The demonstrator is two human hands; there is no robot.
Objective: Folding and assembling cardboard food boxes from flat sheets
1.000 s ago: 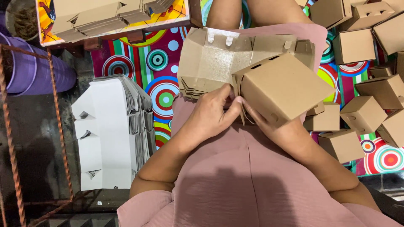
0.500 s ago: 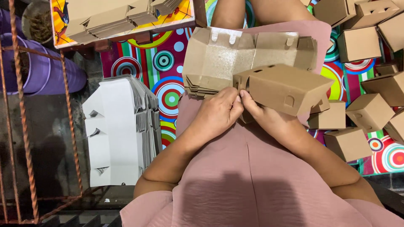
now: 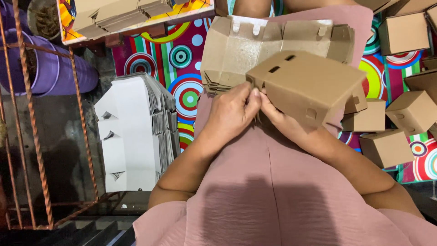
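A brown cardboard box (image 3: 309, 84), partly folded up, is held over my lap with its slotted face upward. My left hand (image 3: 232, 114) pinches its near left corner with the fingertips. My right hand (image 3: 284, 123) holds the box from below, mostly hidden under it, fingers meeting the left hand at the same corner. Behind the box, a stack of flat brown box blanks (image 3: 246, 45) lies on my lap on the pink cloth (image 3: 268, 182).
A pile of white flat blanks (image 3: 136, 132) lies on the floor to my left. Several finished brown boxes (image 3: 387, 146) sit at the right on a colourful circle-patterned mat (image 3: 182, 59). More brown blanks (image 3: 114, 16) rest on a bright board. A rusty metal frame (image 3: 36, 136) and purple tub (image 3: 50, 68) stand left.
The box has been turned in my hands so that its slotted face now points up. Both hands stay pinched at the same corner. The view shifted slightly.
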